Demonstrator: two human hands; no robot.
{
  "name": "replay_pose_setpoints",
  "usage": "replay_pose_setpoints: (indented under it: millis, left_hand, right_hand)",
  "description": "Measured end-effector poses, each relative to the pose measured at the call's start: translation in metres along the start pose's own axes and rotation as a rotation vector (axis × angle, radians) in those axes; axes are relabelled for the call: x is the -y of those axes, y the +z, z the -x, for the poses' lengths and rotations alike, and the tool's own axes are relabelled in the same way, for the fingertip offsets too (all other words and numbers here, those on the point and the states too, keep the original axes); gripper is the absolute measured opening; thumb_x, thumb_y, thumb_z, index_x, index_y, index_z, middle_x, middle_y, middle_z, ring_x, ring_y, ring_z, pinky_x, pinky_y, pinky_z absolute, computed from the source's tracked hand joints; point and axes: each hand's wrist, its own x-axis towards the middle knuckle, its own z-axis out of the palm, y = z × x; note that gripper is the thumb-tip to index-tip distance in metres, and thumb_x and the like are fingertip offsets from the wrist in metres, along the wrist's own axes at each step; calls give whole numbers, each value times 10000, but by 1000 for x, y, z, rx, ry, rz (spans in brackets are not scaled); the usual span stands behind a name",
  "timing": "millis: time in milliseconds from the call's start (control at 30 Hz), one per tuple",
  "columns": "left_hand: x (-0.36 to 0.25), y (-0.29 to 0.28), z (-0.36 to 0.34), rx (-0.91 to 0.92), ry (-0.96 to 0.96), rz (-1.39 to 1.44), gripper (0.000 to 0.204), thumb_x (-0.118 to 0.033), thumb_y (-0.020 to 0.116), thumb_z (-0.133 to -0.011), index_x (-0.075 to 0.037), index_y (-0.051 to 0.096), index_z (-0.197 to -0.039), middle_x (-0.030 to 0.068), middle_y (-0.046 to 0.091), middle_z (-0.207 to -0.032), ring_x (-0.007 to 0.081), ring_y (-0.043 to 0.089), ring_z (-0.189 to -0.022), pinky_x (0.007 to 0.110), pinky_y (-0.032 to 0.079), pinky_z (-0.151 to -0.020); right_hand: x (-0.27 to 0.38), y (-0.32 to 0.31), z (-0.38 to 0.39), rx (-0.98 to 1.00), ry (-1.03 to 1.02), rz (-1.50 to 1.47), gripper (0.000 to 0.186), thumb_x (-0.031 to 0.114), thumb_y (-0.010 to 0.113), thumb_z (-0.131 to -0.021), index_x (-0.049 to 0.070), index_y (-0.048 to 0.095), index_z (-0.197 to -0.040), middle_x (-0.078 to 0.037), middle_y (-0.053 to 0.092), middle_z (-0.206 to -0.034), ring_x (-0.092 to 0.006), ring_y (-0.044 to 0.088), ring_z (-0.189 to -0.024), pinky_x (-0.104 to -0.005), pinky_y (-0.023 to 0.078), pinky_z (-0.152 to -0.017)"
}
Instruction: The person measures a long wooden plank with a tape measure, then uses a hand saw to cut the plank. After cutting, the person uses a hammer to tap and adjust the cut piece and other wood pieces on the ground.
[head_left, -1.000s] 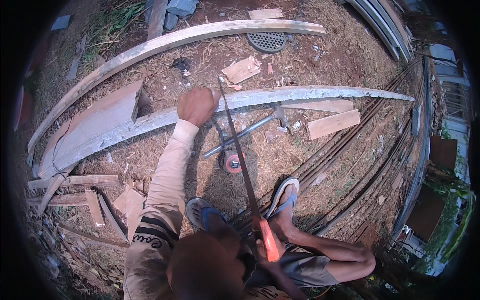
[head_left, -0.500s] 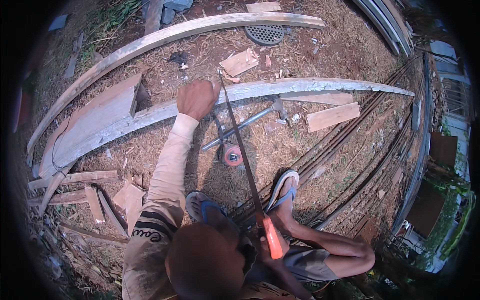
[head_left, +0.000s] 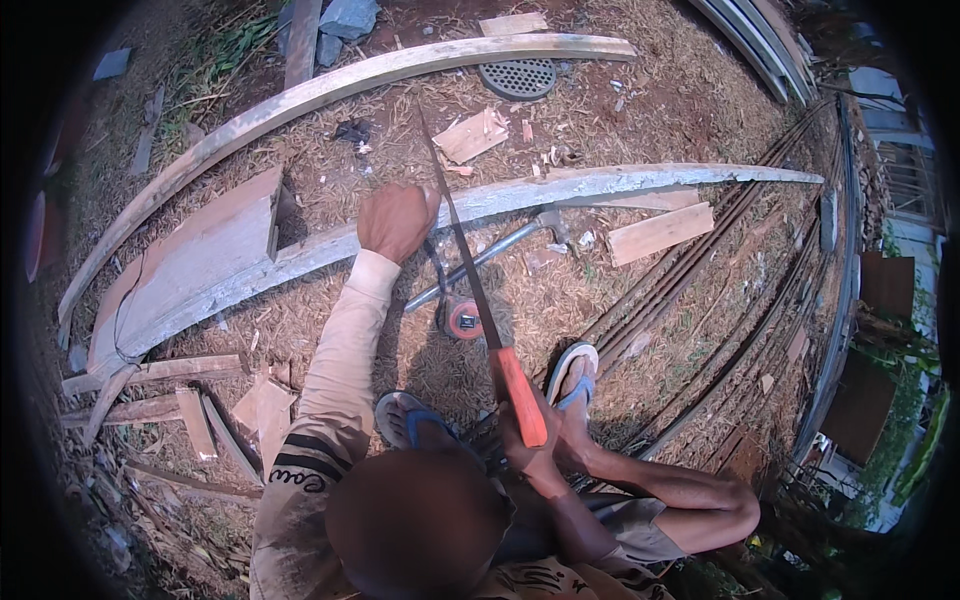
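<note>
My left hand (head_left: pixel 398 220) grips the pale weathered beam (head_left: pixel 650 175) lying crosswise before me, its fingers curled over the timber just left of the saw blade (head_left: pixel 465 268). My right hand (head_left: pixel 525 440) is closed on the saw's orange handle (head_left: pixel 518 385) low in the middle; the long dark blade crosses the beam, its tip reaching beyond it. A hammer with a metal handle (head_left: pixel 485 258) lies on the ground just below the beam, and a red tape measure (head_left: pixel 463 320) lies beside the blade. A plank (head_left: pixel 200 250) rests against the beam's left part.
A second curved beam (head_left: pixel 300 95) lies farther off, near a round perforated cover (head_left: pixel 515 80) and grey rocks (head_left: pixel 348 18). Scrap boards (head_left: pixel 655 235) are scattered around. Long rusty bars (head_left: pixel 700 280) run along the right. My sandalled feet (head_left: pixel 580 375) are on the straw-strewn ground.
My right hand has pushed the saw forward, away from me, so its tip reaches farther past the beam. My left hand stays on the beam; the view has shifted slightly.
</note>
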Motion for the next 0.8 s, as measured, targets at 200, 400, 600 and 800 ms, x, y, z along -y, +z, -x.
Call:
replay_pose_setpoints:
  millis: [200, 400, 600, 800]
  left_hand:
    - [10, -4, -9, 10, 20, 3, 538, -419, 503, -1015, 2, 759, -799, 279, 723, -814, 451, 726, -755, 573, 559, -734]
    - [5, 4, 0, -3, 1, 33, 522, -417, 510, -1011, -14, 775, -811, 282, 727, -821, 442, 734, -767, 559, 566, -731]
    - [11, -2, -2, 17, -11, 4, 502, -396, 509, -996, -16, 773, -803, 288, 728, -837, 447, 733, -779, 565, 564, -753]
    - [15, 7, 0, -55, 5, 9, 511, -398, 500, -1005, 2, 765, -830, 279, 725, -811, 446, 729, -768, 559, 567, -748]
  right_hand:
    - [-9, 32, -28, 5, 134, -176, 503, -16, 641, -870, -2, 645, -1372, -153, 767, -970, -171, 749, -837, -306, 576, -797]
    - [24, -16, 23, -33, 25, -17, 454, -9, 676, -873, -40, 662, -1325, -180, 771, -1166, -261, 772, -1071, -338, 577, -938]
    - [-12, 52, -62, 19, 149, -290, 404, -9, 672, -883, -10, 672, -1286, -152, 744, -971, -186, 709, -755, -314, 554, -725]
    - [0, -16, 54, -55, -120, 108, 415, -27, 578, -899, -36, 701, -1295, -153, 774, -1101, -246, 783, -929, -344, 597, -841]
